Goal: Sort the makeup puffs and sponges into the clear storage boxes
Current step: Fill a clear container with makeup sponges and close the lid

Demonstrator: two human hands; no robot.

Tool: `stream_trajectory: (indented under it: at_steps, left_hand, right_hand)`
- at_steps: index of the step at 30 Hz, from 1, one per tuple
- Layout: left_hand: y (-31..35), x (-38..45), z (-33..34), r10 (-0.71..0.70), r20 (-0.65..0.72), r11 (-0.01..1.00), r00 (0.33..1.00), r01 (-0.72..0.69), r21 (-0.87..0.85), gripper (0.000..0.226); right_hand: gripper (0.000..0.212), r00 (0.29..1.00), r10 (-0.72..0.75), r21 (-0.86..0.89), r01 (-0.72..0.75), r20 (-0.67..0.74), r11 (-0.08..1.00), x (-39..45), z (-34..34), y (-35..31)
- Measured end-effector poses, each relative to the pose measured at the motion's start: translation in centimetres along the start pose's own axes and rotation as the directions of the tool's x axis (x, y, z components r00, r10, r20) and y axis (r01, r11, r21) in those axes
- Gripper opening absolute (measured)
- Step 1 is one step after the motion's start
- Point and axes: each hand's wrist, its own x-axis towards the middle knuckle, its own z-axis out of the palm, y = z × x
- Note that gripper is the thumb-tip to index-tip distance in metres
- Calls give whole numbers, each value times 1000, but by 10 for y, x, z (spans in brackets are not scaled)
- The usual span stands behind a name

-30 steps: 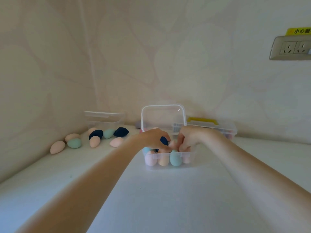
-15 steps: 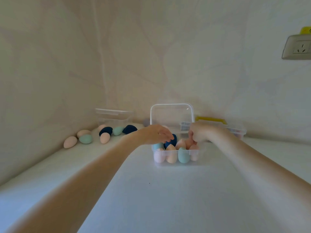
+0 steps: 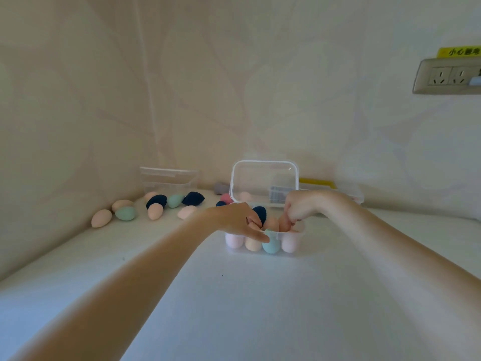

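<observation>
Pale wallpaper with a faint leaf pattern meets at a corner behind a white bench (image 3: 234,308). Power outlet (image 3: 447,75) on the right wall, yellow label above it.

Clear storage box (image 3: 264,246) sits mid-bench, hinged lid (image 3: 264,179) standing upright at its back. Front row inside, left to right: pale pink, peach, teal sponge (image 3: 271,245), pale pink, all egg-shaped and pressed against the front wall. A navy sponge (image 3: 260,214) and a peach one poke up behind them.

Left hand (image 3: 238,221) over the box's left side, fingers extended down and forward, tips touching the front rim near the teal sponge; nothing is visibly gripped. Right hand (image 3: 299,207) above the box's right rear, fingers curled tight and pointing down into the sponges; whether it pinches one cannot be told.

Loose sponges (image 3: 156,211) lie scattered on the bench toward the left corner: peach, teal, navy, pale pink. A second clear box (image 3: 169,179) stands empty-looking behind them against the wall. A third clear container with a yellow part (image 3: 316,183) lies behind the open box, to the right; contents indistinct.
</observation>
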Motion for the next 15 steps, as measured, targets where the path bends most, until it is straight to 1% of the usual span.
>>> stream_trajectory:
  at_steps: [2, 5, 8, 11, 12, 13, 15]
  left_hand:
    - [3, -2, 1, -2, -26, 1000, 1000, 2, 6, 39]
    - [9, -4, 2, 64, -58, 997, 996, -66, -34, 32]
    - [10, -6, 1, 76, -57, 997, 995, -77, -23, 29]
    - [8, -5, -1, 53, -47, 999, 998, -53, -8, 35]
    - [7, -5, -3, 37, -36, 999, 999, -38, -10, 38]
    - [6, -5, -4, 24, -27, 1000, 999, -24, -10, 40]
    - [5, -5, -6, 8, -7, 1000, 1000, -8, -2, 43]
  right_hand:
    - [19, 1000, -5, -18, 5, -13, 1000, -1, 1, -2]
    - [34, 1000, -5, -48, 5, -7, 999, 2, 8, -4]
    - [35, 999, -4, 0, 4, -54, 1000, 5, 8, -4]
    - [30, 971, -55, 115, 83, -232, 990, 6, 3, -4]
    - [32, 957, -73, 159, 121, -279, 980, 6, 2, -5]
    - [36, 951, -90, 200, 154, -297, 968, 6, 2, -6]
    - [39, 962, -120, 256, 184, -246, 949, 7, 3, -11]
